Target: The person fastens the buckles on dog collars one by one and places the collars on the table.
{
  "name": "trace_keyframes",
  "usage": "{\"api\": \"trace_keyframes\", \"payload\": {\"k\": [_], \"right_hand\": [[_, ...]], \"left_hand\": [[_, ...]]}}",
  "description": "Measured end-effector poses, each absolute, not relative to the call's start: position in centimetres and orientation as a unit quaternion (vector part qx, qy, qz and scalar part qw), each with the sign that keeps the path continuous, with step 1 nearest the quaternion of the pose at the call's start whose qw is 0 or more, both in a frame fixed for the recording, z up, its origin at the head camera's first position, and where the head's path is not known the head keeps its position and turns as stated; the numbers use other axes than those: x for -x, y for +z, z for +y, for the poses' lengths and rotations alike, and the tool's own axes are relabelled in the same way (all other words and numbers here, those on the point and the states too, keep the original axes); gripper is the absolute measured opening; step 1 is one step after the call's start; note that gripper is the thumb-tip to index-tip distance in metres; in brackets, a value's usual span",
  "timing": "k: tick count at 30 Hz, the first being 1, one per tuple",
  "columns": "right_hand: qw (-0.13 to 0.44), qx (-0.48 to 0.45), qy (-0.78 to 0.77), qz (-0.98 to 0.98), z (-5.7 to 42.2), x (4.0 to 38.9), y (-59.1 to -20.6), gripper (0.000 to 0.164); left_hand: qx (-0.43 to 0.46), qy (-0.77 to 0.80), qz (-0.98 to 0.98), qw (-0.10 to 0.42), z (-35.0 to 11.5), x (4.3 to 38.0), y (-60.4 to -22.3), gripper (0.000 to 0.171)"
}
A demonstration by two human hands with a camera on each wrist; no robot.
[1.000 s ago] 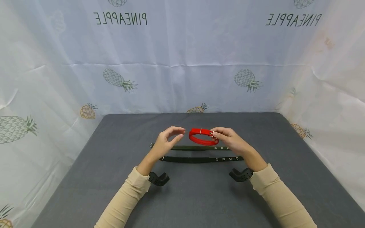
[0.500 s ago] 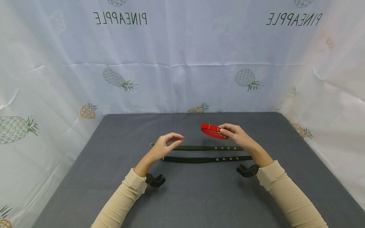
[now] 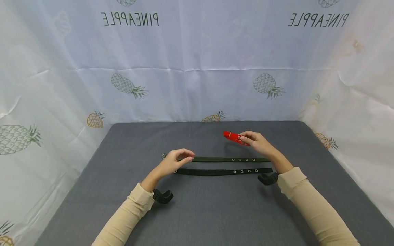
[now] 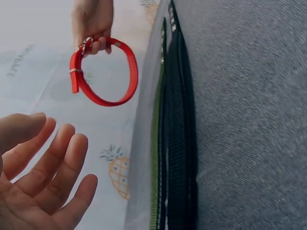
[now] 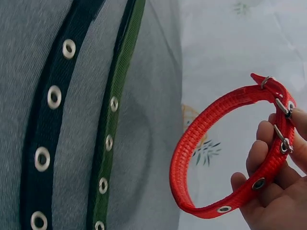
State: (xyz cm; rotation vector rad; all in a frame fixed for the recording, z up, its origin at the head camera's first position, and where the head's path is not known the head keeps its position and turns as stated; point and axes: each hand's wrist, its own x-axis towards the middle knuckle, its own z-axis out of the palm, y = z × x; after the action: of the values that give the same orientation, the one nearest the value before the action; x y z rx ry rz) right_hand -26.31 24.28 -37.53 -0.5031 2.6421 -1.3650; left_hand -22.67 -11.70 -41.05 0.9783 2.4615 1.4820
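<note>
My right hand (image 3: 258,141) pinches a red pet collar (image 3: 232,136) near its metal buckle (image 5: 285,143), holding it in the air over the back of the table. Fastened into a loop, the collar shows its ring shape and eyelets in the right wrist view. My left hand (image 3: 172,163) holds nothing, its fingers loosely bent and spread from the thumb, and it hovers over the left ends of two straight collars. One is olive green (image 3: 215,159); nearer to me lies a black collar (image 3: 209,172). Both have metal eyelets toward their right ends.
A dark grey cloth covers the table (image 3: 197,212). White curtains (image 3: 197,51) printed with pineapples stand behind it and at both sides. Black wrist mounts sit under the left wrist (image 3: 163,196) and right wrist (image 3: 267,178).
My right hand has carried the red collar right and slightly away, turning it so the loop looks narrower from the head view. My left hand has drawn back left and lower.
</note>
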Motion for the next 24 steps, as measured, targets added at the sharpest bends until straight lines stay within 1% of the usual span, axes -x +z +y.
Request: {"api": "trace_keyframes", "payload": {"k": [5, 11, 16, 24], "right_hand": [[0.047, 0.177, -0.424, 0.887, 24.6, 27.1, -38.2, 0.03], [0.031, 0.193, -0.393, 0.899, 25.0, 27.7, -39.0, 0.029], [0.029, 0.184, -0.38, 0.906, 25.4, 28.1, -39.7, 0.029], [0.003, 0.19, -0.342, 0.921, 26.1, 28.9, -40.8, 0.025]], "left_hand": [[-0.316, 0.489, 0.81, 0.068, -11.9, 22.7, -41.3, 0.029], [-0.304, 0.499, 0.807, 0.084, -12.5, 22.8, -41.9, 0.031], [-0.304, 0.497, 0.809, 0.081, -12.8, 22.9, -42.3, 0.032], [-0.296, 0.503, 0.807, 0.084, -12.9, 22.7, -42.1, 0.032]]}}
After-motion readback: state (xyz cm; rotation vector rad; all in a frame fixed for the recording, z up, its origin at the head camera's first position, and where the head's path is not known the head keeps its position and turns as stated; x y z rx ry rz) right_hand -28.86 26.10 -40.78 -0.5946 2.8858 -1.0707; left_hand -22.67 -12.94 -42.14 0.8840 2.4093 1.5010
